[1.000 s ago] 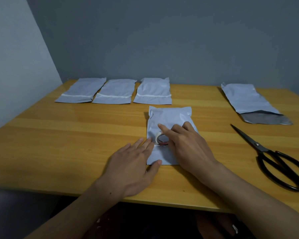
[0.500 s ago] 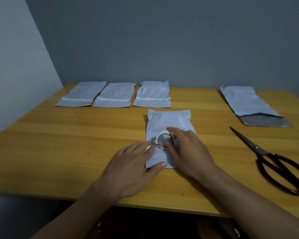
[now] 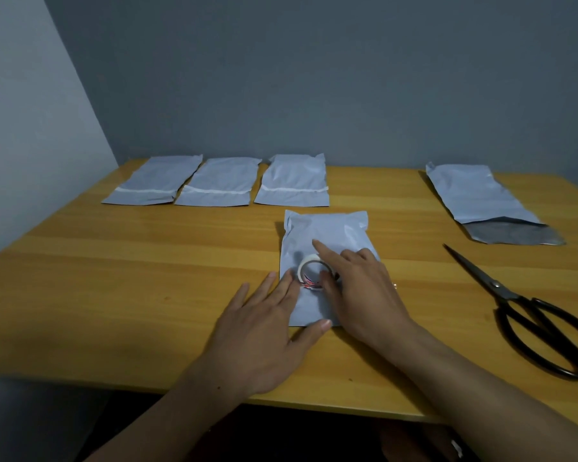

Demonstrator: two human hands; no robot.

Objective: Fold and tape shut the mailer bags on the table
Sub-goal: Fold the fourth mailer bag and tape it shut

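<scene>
As my flat-fingered left hand (image 3: 264,331) pins the grey plastic mailer bag (image 3: 331,228), my right hand (image 3: 361,291) clamps the white tape roll (image 3: 308,262).

wooden table (image 3: 114,295) | five mailer bags (image 3: 294,181) | black scissors (image 3: 496,284) — right side

On ctr bag (image 3: 327,231) lies tape roll (image 3: 305,265); 3 bags (image 3: 219,181) behind-left, another bag (image 3: 474,195) far right, scissors (image 3: 514,301) before it.

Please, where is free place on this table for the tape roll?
Widest bare tabletop: left of the left hand, nearer than the three taped bags. A narrower strip: between the folded bag and the scissors. Crowded: the centre, where the right hand holds the tape roll on that bag.
</scene>
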